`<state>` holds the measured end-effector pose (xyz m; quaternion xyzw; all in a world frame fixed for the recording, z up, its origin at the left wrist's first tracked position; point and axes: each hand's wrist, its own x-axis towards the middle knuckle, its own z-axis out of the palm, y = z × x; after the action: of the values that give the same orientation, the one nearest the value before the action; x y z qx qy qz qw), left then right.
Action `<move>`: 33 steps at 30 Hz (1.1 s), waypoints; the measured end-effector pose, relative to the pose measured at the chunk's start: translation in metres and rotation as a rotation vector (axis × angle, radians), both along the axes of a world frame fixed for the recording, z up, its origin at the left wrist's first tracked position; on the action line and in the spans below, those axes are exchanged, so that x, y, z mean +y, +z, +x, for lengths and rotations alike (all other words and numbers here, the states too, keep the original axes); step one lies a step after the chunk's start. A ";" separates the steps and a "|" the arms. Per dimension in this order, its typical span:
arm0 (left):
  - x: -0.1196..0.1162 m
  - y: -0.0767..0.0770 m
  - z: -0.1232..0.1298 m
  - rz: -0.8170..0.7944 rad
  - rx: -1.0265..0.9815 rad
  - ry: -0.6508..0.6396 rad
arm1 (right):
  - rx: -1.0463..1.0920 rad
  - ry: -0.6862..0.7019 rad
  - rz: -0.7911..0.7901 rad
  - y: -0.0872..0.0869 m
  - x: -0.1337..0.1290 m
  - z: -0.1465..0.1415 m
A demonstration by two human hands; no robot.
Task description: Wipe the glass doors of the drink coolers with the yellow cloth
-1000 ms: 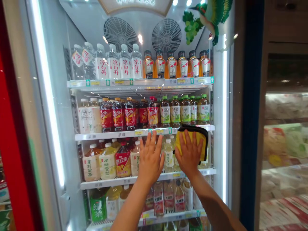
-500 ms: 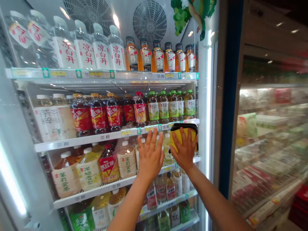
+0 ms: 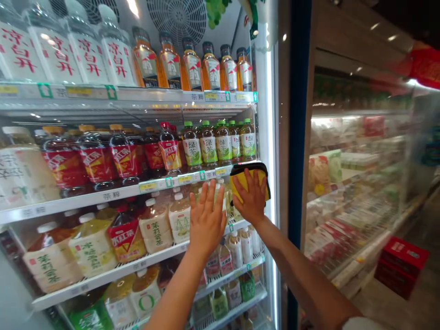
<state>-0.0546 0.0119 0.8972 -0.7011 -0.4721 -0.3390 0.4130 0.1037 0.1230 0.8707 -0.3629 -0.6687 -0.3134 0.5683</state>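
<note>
My left hand (image 3: 207, 215) lies flat with fingers spread against the glass door of a drinks cooler, holding nothing. To its right, my right hand (image 3: 252, 197) presses a yellow cleaning cloth (image 3: 237, 184) with a black edge to the same glass. Its fingers are stretched out over the cloth, which covers part of the shelf edge and the bottles behind. Green tea bottles (image 3: 209, 145) with green caps stand just above the cloth, behind the glass. Left of my left hand are large bottles of pale tea (image 3: 156, 227).
Red-labelled tea bottles (image 3: 125, 156), amber bottles (image 3: 191, 68) and water bottles (image 3: 118, 57) fill other shelves. A dark blue frame (image 3: 298, 137) edges the cooler's right side. Beyond it runs a stocked refrigerated case (image 3: 360, 174), with red boxes (image 3: 400, 263) near the floor.
My view has swung to the right and closer, so the shelves sit further left. Against the shelves, both hands and the cloth have moved slightly right, the cloth reaching nearer the door's right edge.
</note>
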 end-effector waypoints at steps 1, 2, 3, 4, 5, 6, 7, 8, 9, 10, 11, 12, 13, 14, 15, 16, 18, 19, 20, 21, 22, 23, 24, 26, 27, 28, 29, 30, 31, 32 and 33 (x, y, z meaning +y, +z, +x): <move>0.002 0.001 0.006 0.006 -0.005 -0.002 | -0.021 0.003 0.005 0.010 0.005 0.008; 0.004 0.002 0.012 0.012 -0.012 -0.003 | -0.027 0.001 0.005 0.020 0.011 0.018; 0.006 0.003 0.018 0.016 -0.019 -0.004 | -0.021 -0.004 -0.002 0.028 0.017 0.029; 0.008 0.003 0.023 0.018 -0.025 -0.003 | -0.001 -0.012 -0.015 0.033 0.022 0.038; 0.009 0.002 0.028 0.020 -0.029 0.000 | 0.033 -0.023 -0.034 0.033 0.025 0.046; 0.010 0.001 0.032 0.019 -0.032 0.003 | 0.073 -0.036 -0.059 0.029 0.026 0.051; 0.011 -0.001 0.036 0.018 -0.032 0.008 | 0.111 -0.047 -0.085 0.023 0.026 0.054; 0.012 -0.002 0.039 0.015 -0.030 0.013 | 0.132 -0.054 -0.106 0.015 0.024 0.054; 0.012 -0.004 0.041 0.012 -0.025 0.018 | 0.128 -0.055 -0.117 0.009 0.021 0.052; 0.013 -0.004 0.043 0.008 -0.019 0.022 | 0.100 -0.050 -0.114 0.006 0.019 0.050; 0.015 -0.004 0.046 0.003 -0.014 0.025 | 0.056 -0.040 -0.099 0.007 0.018 0.048; 0.016 -0.003 0.049 0.001 -0.011 0.025 | 0.006 -0.029 -0.081 0.013 0.018 0.048; 0.018 -0.002 0.052 0.002 -0.010 0.024 | -0.033 -0.019 -0.062 0.022 0.019 0.049; 0.020 0.001 0.055 0.007 -0.013 0.021 | -0.058 -0.013 -0.049 0.035 0.022 0.053; 0.023 0.003 0.059 0.014 -0.020 0.017 | -0.069 -0.010 -0.043 0.047 0.026 0.059; 0.025 0.004 0.063 0.021 -0.028 0.013 | -0.073 -0.007 -0.042 0.057 0.031 0.066; 0.030 0.005 0.071 0.028 -0.038 0.008 | -0.062 -0.004 -0.041 0.065 0.038 0.079; 0.031 0.003 0.074 0.025 -0.036 0.008 | -0.044 -0.005 -0.043 0.060 0.039 0.084; 0.032 0.000 0.077 0.020 -0.030 0.008 | -0.019 -0.009 -0.050 0.050 0.039 0.087; 0.033 -0.003 0.079 0.013 -0.021 0.010 | 0.010 -0.015 -0.066 0.037 0.037 0.089; 0.033 -0.007 0.080 0.005 -0.010 0.012 | 0.034 -0.022 -0.089 0.023 0.035 0.089; 0.033 -0.011 0.080 -0.004 0.000 0.014 | 0.050 -0.027 -0.115 0.010 0.032 0.088; 0.032 -0.015 0.080 -0.013 0.008 0.018 | 0.054 -0.030 -0.141 0.001 0.030 0.088; 0.032 -0.020 0.081 -0.029 0.016 0.027 | 0.037 -0.025 -0.173 0.000 0.028 0.089; 0.033 -0.022 0.081 -0.036 0.016 0.033 | 0.032 -0.023 -0.176 0.008 0.029 0.090; 0.034 -0.022 0.082 -0.040 0.014 0.039 | 0.034 -0.023 -0.174 0.019 0.032 0.092; 0.035 -0.023 0.083 -0.044 0.011 0.044 | 0.042 -0.025 -0.169 0.030 0.036 0.095; 0.037 -0.024 0.084 -0.046 0.008 0.047 | 0.054 -0.029 -0.164 0.040 0.039 0.097; 0.038 -0.025 0.085 -0.048 0.005 0.052 | 0.067 -0.033 -0.160 0.045 0.042 0.098; 0.040 -0.028 0.086 -0.049 0.006 0.057 | 0.076 -0.038 -0.160 0.044 0.044 0.098; 0.041 -0.031 0.086 -0.048 0.010 0.062 | 0.079 -0.043 -0.163 0.035 0.043 0.097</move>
<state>0.0313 0.0530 0.8661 -0.6976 -0.4996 -0.3111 0.4086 0.2007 0.1661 0.9057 -0.4343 -0.6613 -0.2554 0.5558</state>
